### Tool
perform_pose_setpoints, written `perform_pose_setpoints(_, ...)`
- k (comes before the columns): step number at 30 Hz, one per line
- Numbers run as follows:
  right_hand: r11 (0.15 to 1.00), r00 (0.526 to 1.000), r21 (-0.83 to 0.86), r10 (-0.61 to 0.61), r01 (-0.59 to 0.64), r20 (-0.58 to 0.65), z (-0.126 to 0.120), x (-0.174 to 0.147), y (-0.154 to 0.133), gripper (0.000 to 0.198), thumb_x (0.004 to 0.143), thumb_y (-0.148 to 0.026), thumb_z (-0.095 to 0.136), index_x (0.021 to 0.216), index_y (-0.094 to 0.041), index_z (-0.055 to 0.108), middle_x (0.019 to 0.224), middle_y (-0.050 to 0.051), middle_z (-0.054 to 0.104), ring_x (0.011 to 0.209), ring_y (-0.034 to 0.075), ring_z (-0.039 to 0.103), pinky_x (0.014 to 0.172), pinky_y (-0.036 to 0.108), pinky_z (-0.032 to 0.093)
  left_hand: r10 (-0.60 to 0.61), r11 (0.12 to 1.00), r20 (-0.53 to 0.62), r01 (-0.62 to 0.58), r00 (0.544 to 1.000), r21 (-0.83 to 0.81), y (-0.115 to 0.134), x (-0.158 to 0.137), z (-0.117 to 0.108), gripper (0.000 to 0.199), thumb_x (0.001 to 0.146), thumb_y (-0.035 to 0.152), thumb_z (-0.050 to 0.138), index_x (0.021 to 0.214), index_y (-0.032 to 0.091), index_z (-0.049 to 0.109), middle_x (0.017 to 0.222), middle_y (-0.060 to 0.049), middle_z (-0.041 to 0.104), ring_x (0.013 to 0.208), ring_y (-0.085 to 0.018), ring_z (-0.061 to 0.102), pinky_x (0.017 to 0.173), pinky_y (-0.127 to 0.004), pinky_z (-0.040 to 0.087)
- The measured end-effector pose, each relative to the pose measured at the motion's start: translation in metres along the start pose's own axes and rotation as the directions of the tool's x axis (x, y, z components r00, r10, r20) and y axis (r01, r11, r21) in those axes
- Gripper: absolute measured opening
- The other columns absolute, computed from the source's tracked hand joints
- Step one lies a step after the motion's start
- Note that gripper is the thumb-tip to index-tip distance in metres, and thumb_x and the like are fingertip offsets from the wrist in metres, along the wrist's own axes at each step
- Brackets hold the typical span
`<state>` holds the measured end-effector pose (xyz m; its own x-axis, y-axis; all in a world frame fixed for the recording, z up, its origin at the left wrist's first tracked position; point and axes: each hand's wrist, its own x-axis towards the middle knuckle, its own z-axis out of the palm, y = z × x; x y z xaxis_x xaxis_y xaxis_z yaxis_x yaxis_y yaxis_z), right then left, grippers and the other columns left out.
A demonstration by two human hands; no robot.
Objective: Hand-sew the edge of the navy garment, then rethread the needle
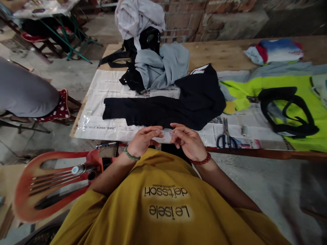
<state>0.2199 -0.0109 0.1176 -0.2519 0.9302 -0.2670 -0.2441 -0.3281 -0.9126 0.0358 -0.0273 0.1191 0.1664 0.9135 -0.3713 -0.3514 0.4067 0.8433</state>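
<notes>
My left hand (145, 140) and my right hand (188, 140) face each other at the front edge of the table, just in front of a dark navy garment piece (153, 109). The fingers of both hands are bent, with thumbs and fingertips drawn together as in a pinch. Whatever they hold, if anything, is too small to make out. Flat on the newspaper, the navy cloth stretches left as a narrow strip and widens at the right. Dark-handled scissors (226, 136) lie to the right of my right hand, beside a small spool (244, 130).
Printed newspaper (89, 112) covers the table front. Behind lie grey cloth (166, 64) and white cloth (138, 17). Neon-yellow fabric (245, 88) with a black band loop (288, 110) is at right. A red plastic chair (25, 183) stands left, near another person (22, 88).
</notes>
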Motion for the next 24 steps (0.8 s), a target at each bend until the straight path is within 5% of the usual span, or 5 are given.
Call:
perform_pose_setpoints(4, 0.997, 0.999, 0.075, 0.018, -0.020, 0.031, -0.004, -0.001, 0.000, 0.027, 0.070, -0.042, 0.071, 0.080, -0.020, 0.060, 0.074, 0.000, 0.064, 0.053, 0.010, 0.057, 0.040, 0.021, 0.038, 0.032, 0.996, -0.061, -0.027, 0.998, 0.080, 0.000, -0.003, -0.001, 0.024, 0.068, 0.034, 0.076, 0.079, 0.014, 0.067, 0.059, 0.001, 0.059, 0.051, -0.008, 0.054, 0.038, -0.016, 0.040)
perform_pose_setpoints(7, 0.993, 0.999, 0.122, 0.000, -0.004, 0.034, -0.006, -0.001, 0.002, 0.024, 0.072, -0.039, 0.072, 0.079, -0.020, 0.059, 0.050, -0.008, 0.045, 0.044, 0.008, 0.047, 0.042, 0.021, 0.036, 0.076, 0.991, -0.071, -0.067, 0.995, 0.116, -0.002, -0.004, -0.001, 0.025, 0.070, 0.036, 0.074, 0.077, 0.014, 0.066, 0.050, 0.004, 0.053, 0.040, -0.004, 0.044, 0.036, -0.016, 0.034)
perform_pose_setpoints(12, 0.985, 0.998, 0.170, -0.033, 0.026, 0.044, -0.009, -0.001, 0.005, 0.020, 0.074, -0.034, 0.073, 0.077, -0.020, 0.059, 0.047, -0.010, 0.035, 0.040, 0.005, 0.037, 0.042, 0.020, 0.030, 0.153, 0.984, -0.098, -0.143, 0.983, 0.102, -0.003, -0.006, -0.005, 0.022, 0.070, 0.034, 0.074, 0.075, 0.014, 0.065, 0.048, 0.004, 0.050, 0.040, -0.004, 0.041, 0.037, -0.016, 0.029)
perform_pose_setpoints(24, 0.973, 0.999, 0.227, 0.042, -0.041, 0.000, -0.035, 0.001, 0.012, 0.020, 0.072, -0.032, 0.074, 0.075, -0.020, 0.059, 0.045, -0.010, 0.032, 0.039, 0.005, 0.035, 0.041, 0.019, 0.028, 0.039, 0.957, -0.079, -0.060, 0.996, -0.285, 0.013, -0.008, -0.040, 0.024, 0.065, 0.022, 0.077, 0.069, 0.014, 0.056, 0.056, 0.006, 0.044, 0.045, -0.003, 0.039, 0.037, -0.014, 0.029)
